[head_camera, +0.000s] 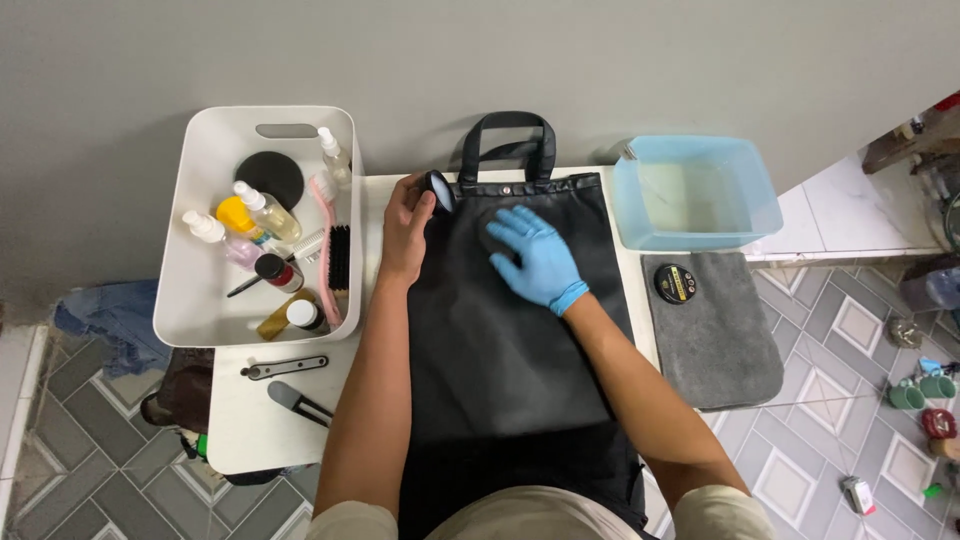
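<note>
Black leather bag flat on counter; gloved right hand spread open, pressing its upper part; bare left hand gripping small round tin at its top-left corner.

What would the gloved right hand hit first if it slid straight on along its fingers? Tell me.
The right hand points up and left across the bag. It would likely first meet the small dark round thing held by the left hand, though depth is unclear.

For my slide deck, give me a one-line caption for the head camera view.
Gloved right hand presses on a black tote bag while the bare left hand holds a small round tin at its top edge.
</note>
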